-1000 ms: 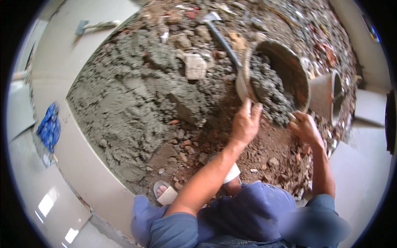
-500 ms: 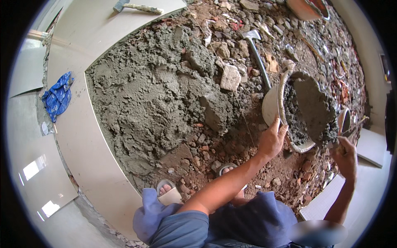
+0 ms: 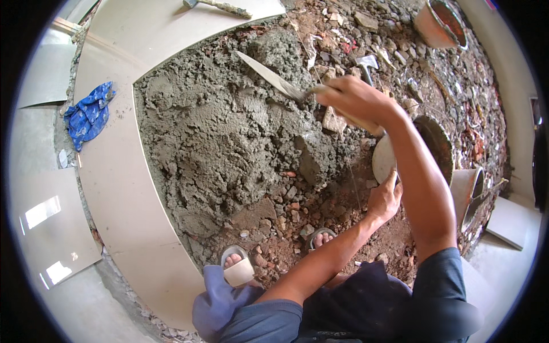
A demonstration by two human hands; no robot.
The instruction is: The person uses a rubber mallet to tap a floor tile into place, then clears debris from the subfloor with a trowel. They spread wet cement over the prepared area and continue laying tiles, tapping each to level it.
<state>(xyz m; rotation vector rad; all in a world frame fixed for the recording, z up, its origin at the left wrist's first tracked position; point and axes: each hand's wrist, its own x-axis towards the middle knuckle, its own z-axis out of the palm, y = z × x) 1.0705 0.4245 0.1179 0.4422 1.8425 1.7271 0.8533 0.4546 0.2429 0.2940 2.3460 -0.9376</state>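
My right hand (image 3: pixel 357 102) is closed round the handle of a trowel (image 3: pixel 269 75). Its blade points to the far left above the bed of grey mortar (image 3: pixel 211 140) and appears nearly edge-on. My left hand (image 3: pixel 385 200) grips the near side of a pale bucket (image 3: pixel 383 160), fingers against its wall. The right forearm crosses over the bucket and hides part of its mouth, so how much mortar it holds is unclear. Lumpy and uneven, the mortar lies between the large beige tiles (image 3: pixel 111 194) and the rubble.
An axe-like tool (image 3: pixel 368 64) lies on the rubble (image 3: pixel 400 48). Beside my bucket rests a second bucket (image 3: pixel 462 187); an orange one (image 3: pixel 433 27) stands far right. A hammer (image 3: pixel 223 7) and a crumpled blue bag (image 3: pixel 90 119) lie on tiles. A thin string crosses the ground.
My right hand has swung the trowel leftward from the bucket, where it carried a load of mortar, to above the mortar bed. My left hand stays on the bucket.
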